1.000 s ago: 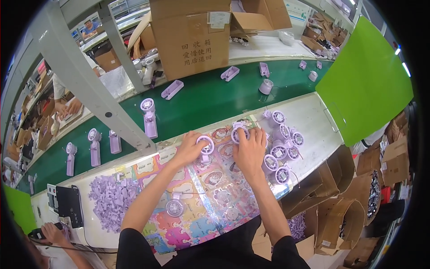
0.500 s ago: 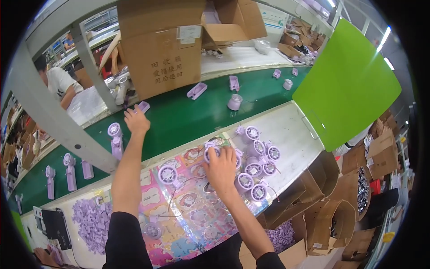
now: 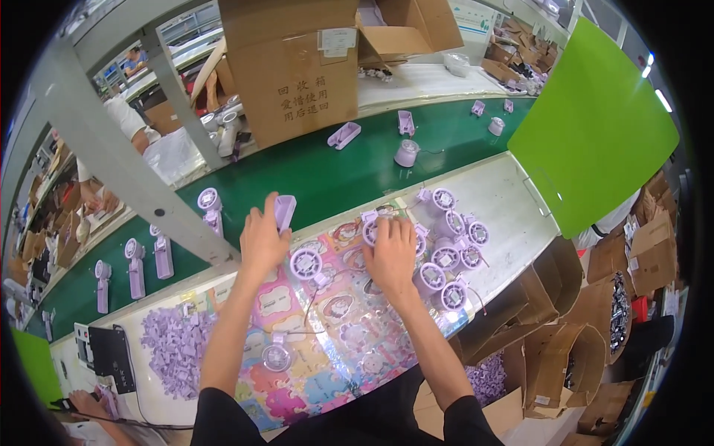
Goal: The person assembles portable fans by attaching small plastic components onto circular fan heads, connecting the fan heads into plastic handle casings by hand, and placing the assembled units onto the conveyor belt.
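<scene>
My left hand [image 3: 264, 241] grips a lilac plastic handle shell [image 3: 284, 213], hollow side showing, above the near edge of the green conveyor belt [image 3: 309, 175]. My right hand [image 3: 392, 256] curls down over a round lilac fan head [image 3: 370, 233] on the colourful patterned mat [image 3: 346, 305]; its fingertips are partly hidden. Between the hands lies another ring-shaped fan head [image 3: 306, 264] with a thin wire. A further fan head [image 3: 277, 357] rests nearer to me. Several more form a cluster [image 3: 446, 258] just right of my right hand.
Small lilac parts [image 3: 177, 349] are heaped at left, near a black device [image 3: 111, 358]. Assembled lilac fans [image 3: 134, 269] and loose shells [image 3: 344, 136] lie on the belt. A metal post [image 3: 119, 149], cardboard box [image 3: 294, 82] and green panel [image 3: 591, 130] stand around. Another person's hand [image 3: 89, 405] shows lower left.
My left hand has picked up the handle shell from the belt and drawn it nearer, toward the mat. My right hand stays at the fan head. The whole view has shifted slightly.
</scene>
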`<state>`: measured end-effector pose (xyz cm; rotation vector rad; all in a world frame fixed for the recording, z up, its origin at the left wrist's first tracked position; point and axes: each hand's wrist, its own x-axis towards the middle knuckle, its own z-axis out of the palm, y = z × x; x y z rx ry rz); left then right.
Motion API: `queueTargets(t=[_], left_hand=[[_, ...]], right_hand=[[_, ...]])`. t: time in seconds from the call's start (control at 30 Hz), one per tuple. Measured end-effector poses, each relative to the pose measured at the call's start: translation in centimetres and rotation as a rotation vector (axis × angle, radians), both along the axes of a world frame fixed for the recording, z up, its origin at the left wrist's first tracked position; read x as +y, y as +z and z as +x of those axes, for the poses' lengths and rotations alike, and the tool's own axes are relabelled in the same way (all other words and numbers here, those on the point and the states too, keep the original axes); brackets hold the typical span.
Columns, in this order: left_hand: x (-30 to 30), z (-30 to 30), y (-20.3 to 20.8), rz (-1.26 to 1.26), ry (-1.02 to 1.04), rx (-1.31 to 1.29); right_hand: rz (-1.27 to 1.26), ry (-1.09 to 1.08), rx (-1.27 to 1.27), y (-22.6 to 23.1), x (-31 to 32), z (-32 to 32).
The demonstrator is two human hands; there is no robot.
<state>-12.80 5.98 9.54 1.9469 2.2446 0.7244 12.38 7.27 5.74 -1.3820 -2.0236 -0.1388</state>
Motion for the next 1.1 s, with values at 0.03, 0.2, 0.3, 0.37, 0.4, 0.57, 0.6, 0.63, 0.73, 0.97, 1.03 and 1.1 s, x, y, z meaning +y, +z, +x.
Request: queueTargets(t=[0.03,0.2,0.3,0.37,0.4,0.57,0.6,0.63,0.73,0.97,1.03,1.1], left_hand=[[-1.8,0.4,0.4,-0.006,0.012,0.037],[-8.8,0.8,0.0,-0.075,-0.036,0.249],[-12.3,0.7,-0.4,-0.225,-0.085,0.121],[-13.6,0.4,0.3,-0.263,-0.104,0.087],[-14.2,0.2,0.5,-0.306,-0.121,0.050],[-13.1,-2.0,0.5,-0.099,-0.411,0.186],[-12.5,-2.1,0.0,-0.082,-0.489,0.260],[-12.0,-2.3,-0.3,-0.064,-0.567,0.335],[-11.3,-2.9,-0.3,0.084,-0.661,0.387],[-12.5,-1.1,3.1,-0.316,-0.594,-0.095],[-13.0,-0.9,3.8,-0.306,-0.606,-0.096],[-13.4,-0.7,4.1,-0.298,-0.622,-0.099]], right_hand=[[0.029,0.009,0.026,0.0,-0.1,-0.2],[0.145,0.067,0.140,2.6,-3.1,-1.3],[-0.044,0.224,0.452,4.1,-5.4,-1.2],[-0.082,0.311,0.496,4.0,-6.6,-0.5],[-0.105,0.356,0.491,3.8,-7.3,0.1],[-0.283,0.387,0.527,2.8,-10.7,1.1],[-0.295,0.400,0.513,2.6,-11.4,1.0],[-0.308,0.413,0.499,2.5,-11.8,0.8],[-0.326,0.474,0.469,3.0,-13.0,0.0],[-0.330,0.621,0.299,5.4,-14.8,-0.6],[-0.319,0.639,0.250,5.8,-14.9,-0.8],[-0.302,0.657,0.158,5.9,-14.8,-1.0]])
